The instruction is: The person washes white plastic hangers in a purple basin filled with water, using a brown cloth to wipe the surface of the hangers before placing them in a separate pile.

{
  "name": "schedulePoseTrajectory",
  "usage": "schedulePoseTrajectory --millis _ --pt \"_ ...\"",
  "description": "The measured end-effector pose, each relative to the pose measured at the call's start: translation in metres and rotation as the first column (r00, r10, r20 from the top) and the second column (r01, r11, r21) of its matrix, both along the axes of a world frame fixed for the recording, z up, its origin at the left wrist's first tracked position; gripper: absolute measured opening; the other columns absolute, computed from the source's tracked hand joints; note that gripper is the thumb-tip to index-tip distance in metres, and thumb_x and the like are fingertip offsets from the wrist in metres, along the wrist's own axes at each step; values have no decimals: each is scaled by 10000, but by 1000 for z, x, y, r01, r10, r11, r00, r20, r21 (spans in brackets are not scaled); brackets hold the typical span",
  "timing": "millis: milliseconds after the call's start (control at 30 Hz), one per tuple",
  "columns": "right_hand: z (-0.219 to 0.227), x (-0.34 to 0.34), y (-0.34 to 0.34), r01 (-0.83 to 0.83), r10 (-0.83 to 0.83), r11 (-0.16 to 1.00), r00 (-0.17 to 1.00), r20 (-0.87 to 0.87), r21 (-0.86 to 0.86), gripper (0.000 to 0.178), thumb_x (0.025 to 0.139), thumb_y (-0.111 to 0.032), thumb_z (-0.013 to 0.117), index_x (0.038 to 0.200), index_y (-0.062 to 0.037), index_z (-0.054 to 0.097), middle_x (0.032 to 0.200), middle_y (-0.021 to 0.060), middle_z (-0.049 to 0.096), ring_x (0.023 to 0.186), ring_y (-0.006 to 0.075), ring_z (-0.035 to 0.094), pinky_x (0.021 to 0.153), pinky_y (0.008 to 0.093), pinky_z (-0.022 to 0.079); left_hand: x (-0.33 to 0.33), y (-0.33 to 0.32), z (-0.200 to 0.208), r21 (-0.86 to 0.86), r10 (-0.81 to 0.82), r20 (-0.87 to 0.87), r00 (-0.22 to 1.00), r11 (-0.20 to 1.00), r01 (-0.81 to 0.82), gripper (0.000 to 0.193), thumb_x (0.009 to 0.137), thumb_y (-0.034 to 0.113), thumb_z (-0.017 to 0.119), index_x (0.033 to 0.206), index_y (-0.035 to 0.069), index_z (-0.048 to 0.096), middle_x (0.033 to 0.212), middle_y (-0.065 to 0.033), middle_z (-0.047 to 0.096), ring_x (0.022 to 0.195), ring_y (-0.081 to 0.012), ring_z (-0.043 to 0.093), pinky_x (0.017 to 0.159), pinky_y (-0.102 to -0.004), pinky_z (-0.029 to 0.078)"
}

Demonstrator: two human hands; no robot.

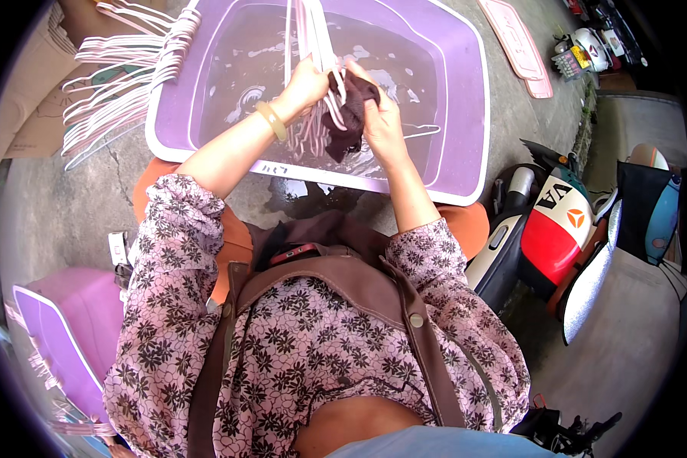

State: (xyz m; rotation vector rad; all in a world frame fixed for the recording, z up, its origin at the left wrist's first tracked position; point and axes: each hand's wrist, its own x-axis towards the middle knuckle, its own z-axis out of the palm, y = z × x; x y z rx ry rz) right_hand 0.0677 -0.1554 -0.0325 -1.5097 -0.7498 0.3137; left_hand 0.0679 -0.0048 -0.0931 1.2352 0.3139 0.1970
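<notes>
Over a large purple tub [469, 114] of cloudy water, my left hand [307, 82] is closed round a bunch of pale pink and white clothes hangers [313, 34]. The hangers' hooks hang down toward the near rim. My right hand [382, 114] grips a dark brown wet cloth [347, 126] and presses it against the hangers. The cloth covers part of the hooks. One more hanger [424, 130] lies partly under water at the tub's right side.
Many pink and white hangers [122, 84] hang over the tub's left rim, beside cardboard [42, 114]. A second purple tub [76, 328] stands at lower left. To the right are a red and white motor scooter [553, 237] and a pink lid [515, 46] on the concrete floor.
</notes>
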Motion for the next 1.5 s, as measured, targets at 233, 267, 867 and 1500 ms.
schedulePoseTrajectory --millis 233,267,867,1500 --pt "3 1 19 33 -27 995 998 63 -89 355 839 27 463 1182 -54 505 1081 123 570 996 218 574 873 305 434 9 3 -18 224 -29 163 986 975 -8 161 824 28 533 984 11 539 882 -74 599 822 -139 579 705 -273 497" --pt "2 -2 16 -6 5 1000 999 -33 -23 344 848 20 459 1184 -44 497 1106 114 562 1013 211 564 884 305 430 10 10 -19 255 -59 121 991 967 26 143 847 71 532 977 11 525 878 -90 606 806 -140 584 703 -278 504" --pt "17 8 14 304 -168 846 931 -323 437 198 808 -39 560 999 13 562 927 62 605 807 134 581 765 262 464 5 -14 24 -70 88 214 973 995 -75 163 875 181 509 838 29 558 719 -35 581 670 -95 548 616 -238 439" --pt "55 22 -13 500 -472 670 858 -205 549 261 921 -274 474 976 -25 524 838 71 593 744 201 594 703 330 504 11 19 9 -193 89 139 986 979 -61 255 899 139 457 791 -44 598 720 -96 632 644 -149 617 579 -258 488"
